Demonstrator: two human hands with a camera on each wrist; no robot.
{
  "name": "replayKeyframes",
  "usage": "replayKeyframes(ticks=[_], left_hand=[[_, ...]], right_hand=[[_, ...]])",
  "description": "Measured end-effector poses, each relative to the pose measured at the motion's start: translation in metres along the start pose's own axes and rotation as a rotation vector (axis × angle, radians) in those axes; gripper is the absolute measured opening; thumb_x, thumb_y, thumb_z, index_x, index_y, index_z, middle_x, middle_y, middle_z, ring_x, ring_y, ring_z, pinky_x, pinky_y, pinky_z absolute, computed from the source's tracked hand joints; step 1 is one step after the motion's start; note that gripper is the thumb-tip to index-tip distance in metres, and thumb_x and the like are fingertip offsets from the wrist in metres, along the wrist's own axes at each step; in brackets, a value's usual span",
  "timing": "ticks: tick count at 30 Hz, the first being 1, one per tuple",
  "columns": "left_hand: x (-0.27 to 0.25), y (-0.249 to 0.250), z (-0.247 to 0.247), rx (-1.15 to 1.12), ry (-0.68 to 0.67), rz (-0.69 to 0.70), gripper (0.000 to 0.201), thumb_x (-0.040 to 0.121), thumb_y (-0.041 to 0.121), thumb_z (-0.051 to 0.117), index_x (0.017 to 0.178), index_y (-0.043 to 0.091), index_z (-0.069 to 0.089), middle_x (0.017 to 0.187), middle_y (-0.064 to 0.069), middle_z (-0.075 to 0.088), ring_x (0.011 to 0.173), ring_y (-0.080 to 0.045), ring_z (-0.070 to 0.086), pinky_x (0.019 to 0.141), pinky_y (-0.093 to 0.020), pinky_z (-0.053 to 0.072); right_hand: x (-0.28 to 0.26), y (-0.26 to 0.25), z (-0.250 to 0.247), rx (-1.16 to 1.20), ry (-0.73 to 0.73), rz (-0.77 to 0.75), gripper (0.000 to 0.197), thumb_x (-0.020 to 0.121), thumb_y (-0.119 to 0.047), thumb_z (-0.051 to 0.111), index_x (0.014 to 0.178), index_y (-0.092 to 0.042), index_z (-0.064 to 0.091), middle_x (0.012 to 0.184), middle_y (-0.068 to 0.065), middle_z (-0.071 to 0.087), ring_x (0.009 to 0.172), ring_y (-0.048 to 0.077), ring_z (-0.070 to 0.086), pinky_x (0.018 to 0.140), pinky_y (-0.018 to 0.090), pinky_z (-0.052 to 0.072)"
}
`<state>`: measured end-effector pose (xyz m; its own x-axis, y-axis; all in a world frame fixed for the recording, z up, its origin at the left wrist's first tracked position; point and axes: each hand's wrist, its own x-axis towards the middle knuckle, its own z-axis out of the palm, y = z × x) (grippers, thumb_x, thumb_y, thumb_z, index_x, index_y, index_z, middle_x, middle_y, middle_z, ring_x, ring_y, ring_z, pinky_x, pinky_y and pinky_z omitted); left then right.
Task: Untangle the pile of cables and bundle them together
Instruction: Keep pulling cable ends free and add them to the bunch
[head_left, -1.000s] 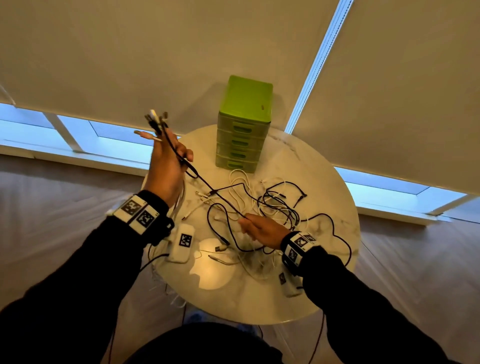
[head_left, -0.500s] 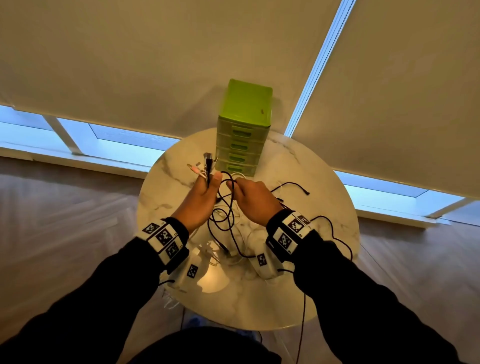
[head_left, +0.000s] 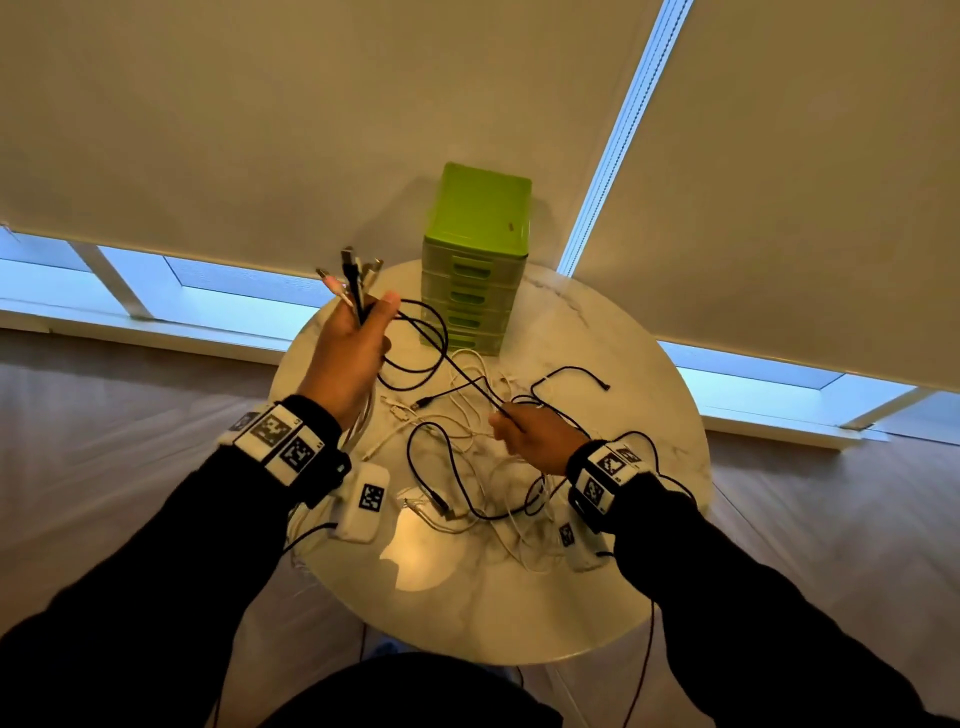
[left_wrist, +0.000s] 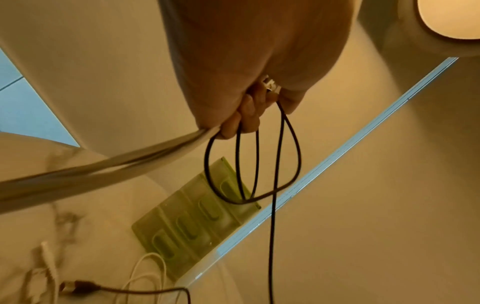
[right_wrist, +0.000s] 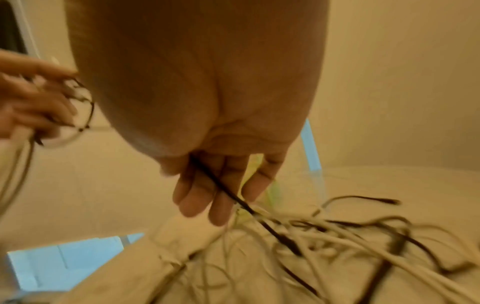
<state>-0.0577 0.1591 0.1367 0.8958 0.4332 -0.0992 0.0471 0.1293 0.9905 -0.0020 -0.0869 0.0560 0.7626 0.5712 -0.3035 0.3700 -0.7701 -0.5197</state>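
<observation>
Hands have split apart since half a second ago: left hand (head_left: 353, 348) is back up beside the green drawer unit (head_left: 475, 260), right hand (head_left: 535, 436) has dropped toward the cable pile (head_left: 483, 467) on the round table (head_left: 623, 364).

Left hand is clenched on a cable bundle (head_left: 353, 280), plug ends fanned out above the fist. Black cable (head_left: 452, 369) runs taut from that fist down to the right hand.

Left wrist view adds what the head view hides: black loops (left_wrist: 249, 164) hang under the curled fingers (left_wrist: 246, 117), and white leads (left_wrist: 130, 162) trail away from the fist toward the table.

Right wrist view is blurred; fingers (right_wrist: 207, 195) look nearly straight with the black cable lying across them, so grip is probably a thumb pinch. Head view reads as a pinch.

Drawer unit sits at the far edge of the table, all drawers closed, contents not visible. Loose black and white cables are spread in front of the unit, and one black end (head_left: 605, 386) lies clear to its right.
</observation>
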Motion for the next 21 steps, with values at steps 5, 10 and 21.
replayKeyframes(ticks=[5,10,21], left_hand=[[0.011,0.004,-0.009,0.010,0.073,0.061,0.023,0.096,0.043,0.063,0.085,0.026,0.051,0.062,0.009,0.037,0.056,-0.010,0.034,0.056,-0.030,0.030],[-0.007,-0.002,0.012,0.119,0.013,0.081,0.026,0.100,0.035,0.059,0.079,0.025,0.049,0.055,0.013,0.038,0.054,-0.009,0.035,0.056,-0.028,0.032],[-0.051,-0.006,0.110,-0.152,-0.352,-0.136,0.016,0.102,0.032,0.056,0.087,0.028,0.053,0.052,0.012,0.032,0.048,-0.007,0.033,0.045,-0.019,0.031]], right_hand=[[-0.012,0.019,0.001,0.168,0.105,0.041,0.035,0.107,-0.038,0.039,0.089,-0.017,0.061,0.081,0.003,0.069,0.076,0.023,0.066,0.076,0.033,0.048],[-0.009,-0.013,-0.026,0.692,0.316,-0.025,0.024,0.107,-0.028,0.041,0.121,-0.010,0.049,0.074,0.010,0.070,0.070,0.028,0.070,0.068,0.039,0.056],[-0.091,0.074,-0.031,0.578,0.255,0.608,0.037,0.092,-0.020,0.068,0.121,-0.017,0.046,0.086,0.012,0.072,0.067,0.032,0.074,0.064,0.045,0.063]])
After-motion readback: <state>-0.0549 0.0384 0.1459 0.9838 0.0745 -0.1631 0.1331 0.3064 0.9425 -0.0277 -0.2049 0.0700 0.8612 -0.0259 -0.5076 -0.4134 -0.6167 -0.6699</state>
